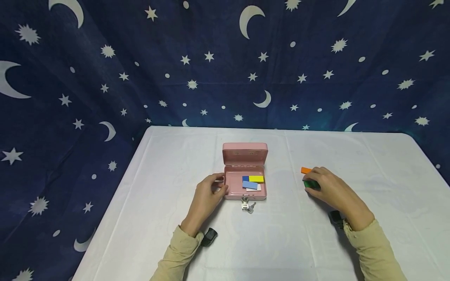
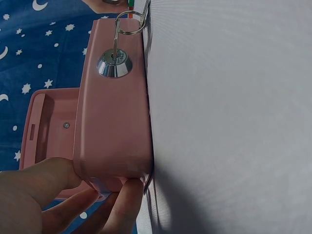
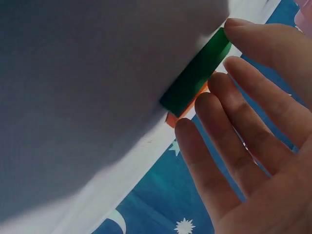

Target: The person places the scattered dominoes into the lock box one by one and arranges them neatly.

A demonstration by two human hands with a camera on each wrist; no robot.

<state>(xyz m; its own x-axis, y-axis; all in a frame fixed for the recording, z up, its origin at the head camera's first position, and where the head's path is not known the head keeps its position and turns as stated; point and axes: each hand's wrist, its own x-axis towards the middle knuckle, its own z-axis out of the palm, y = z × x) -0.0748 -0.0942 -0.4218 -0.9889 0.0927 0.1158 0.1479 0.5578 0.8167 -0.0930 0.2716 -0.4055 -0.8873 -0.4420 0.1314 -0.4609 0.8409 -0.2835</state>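
A pink metal cash box (image 1: 233, 197) stands on the table with its lid (image 1: 245, 152) raised. Inside lie a yellow block (image 1: 256, 178), a light blue block (image 1: 250, 185), a dark blue block (image 1: 245, 178) and a white block (image 1: 258, 188). My left hand (image 1: 205, 197) grips the box's left side, thumb near the front corner. At the right, my right hand (image 1: 328, 187) reaches over a green block (image 3: 197, 73), its thumb tip at one end and the fingers spread loosely beside it. Just behind lies an orange block (image 1: 305, 170), partly hidden by the hand.
Keys (image 1: 251, 208) on a ring hang from the lock (image 2: 114, 63) on the box's front. White cloth covers the table (image 1: 281, 242). A dark blue curtain (image 1: 218, 89) with moons and stars hangs behind the table and at its left.
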